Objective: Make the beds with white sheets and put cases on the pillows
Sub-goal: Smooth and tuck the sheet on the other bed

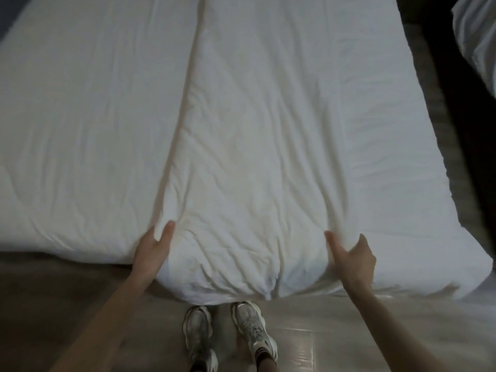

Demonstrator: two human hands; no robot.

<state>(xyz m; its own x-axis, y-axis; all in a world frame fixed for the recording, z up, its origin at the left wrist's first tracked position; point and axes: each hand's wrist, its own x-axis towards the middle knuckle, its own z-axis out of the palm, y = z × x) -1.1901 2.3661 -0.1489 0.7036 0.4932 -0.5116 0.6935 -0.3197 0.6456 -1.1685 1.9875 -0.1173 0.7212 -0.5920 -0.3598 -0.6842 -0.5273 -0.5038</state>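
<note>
Head view: curled fingers [167, 233] around duvet [255, 157]

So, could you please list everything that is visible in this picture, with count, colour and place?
white bedding: one, white, spread flat, left side
folded layer: one, white, over its middle and right
other bedding: one, white, top right, beyond a dark gap
blue patch: one, blue, top left corner
floor: one, glossy brown-grey, bottom of the picture
shoes: two, silver-white, on the floor
left hand: one, grips the folded layer's near end
right hand: one, grips the same end
</note>
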